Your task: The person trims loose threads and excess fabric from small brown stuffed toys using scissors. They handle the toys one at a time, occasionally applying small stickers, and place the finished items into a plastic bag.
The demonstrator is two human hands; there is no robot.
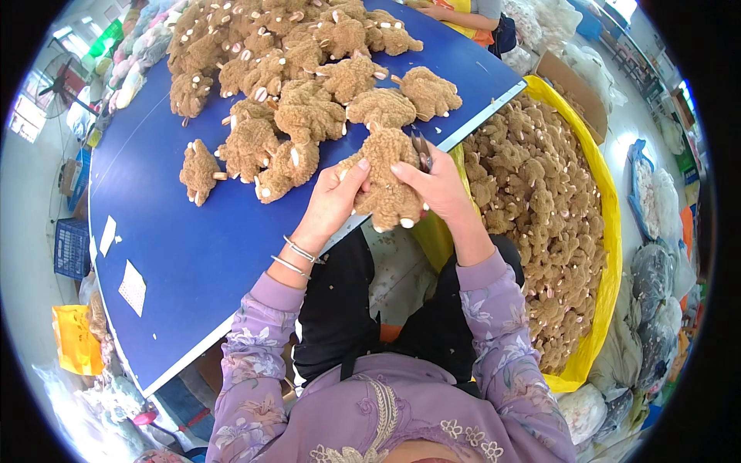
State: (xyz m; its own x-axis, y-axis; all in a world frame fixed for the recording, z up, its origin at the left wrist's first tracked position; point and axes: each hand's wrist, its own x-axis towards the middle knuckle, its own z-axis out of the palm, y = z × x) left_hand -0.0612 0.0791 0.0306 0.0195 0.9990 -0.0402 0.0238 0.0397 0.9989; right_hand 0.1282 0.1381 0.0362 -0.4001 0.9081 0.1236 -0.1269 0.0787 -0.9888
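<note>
At the table's near edge I hold a brown, fluffy plush toy skin (383,174) with small white tips at its lower end. My left hand (336,197) pinches its left side, thumb on top. My right hand (438,185) grips its right side, also thumb on top. A dark metal tool, apparently thread snips (421,151), sticks up from my right hand; its handle is hidden by the fingers. Just beyond lie more brown plush skins (309,112), heaped on the blue table (193,262), many with pale ears or tips showing.
To my right stands a big yellow-rimmed bag (610,255) full of similar brown plush pieces. White paper scraps (133,288) lie on the table's left part. Across the table another person's arm (455,17) shows. A blue crate (72,247) and an orange bag (76,339) are at the left.
</note>
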